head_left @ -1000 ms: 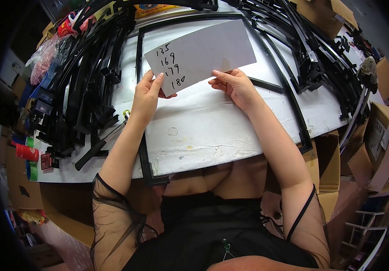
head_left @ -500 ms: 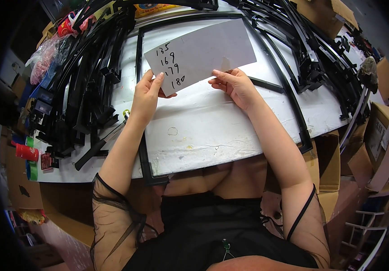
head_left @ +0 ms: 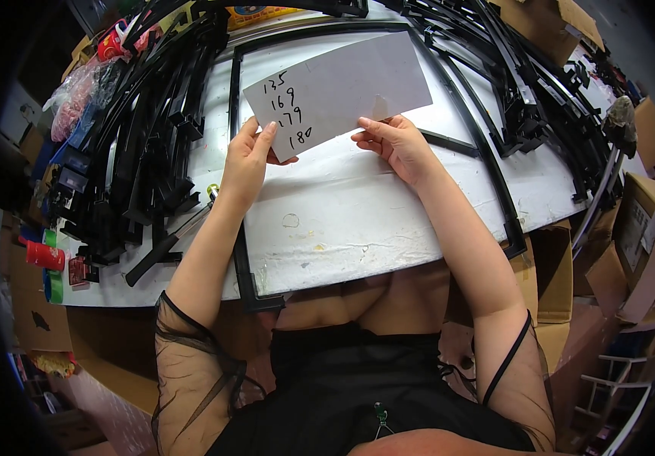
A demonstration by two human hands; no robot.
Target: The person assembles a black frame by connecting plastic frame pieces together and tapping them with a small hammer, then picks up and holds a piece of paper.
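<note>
Between my two hands is a pale grey sheet of card (head_left: 342,95) with a column of handwriting on its left part, tilted so its right end sits higher. My left hand (head_left: 250,158) pinches its lower left edge, thumb in front and fingers behind. At the lower right edge, my right hand (head_left: 397,144) grips the card between thumb and fingers, near a small translucent patch. Below the card, a thin black frame (head_left: 242,251) lies on the white tabletop (head_left: 342,220), its near corner pieces reaching the table's front edge.
Long black profile strips are piled at the left (head_left: 145,144) and the right (head_left: 517,91). A black-handled tool (head_left: 152,258) lies by my left forearm. Near the left edge stand a red cup-like item (head_left: 44,256) and green tape (head_left: 53,285). Cardboard boxes (head_left: 631,251) sit at the right.
</note>
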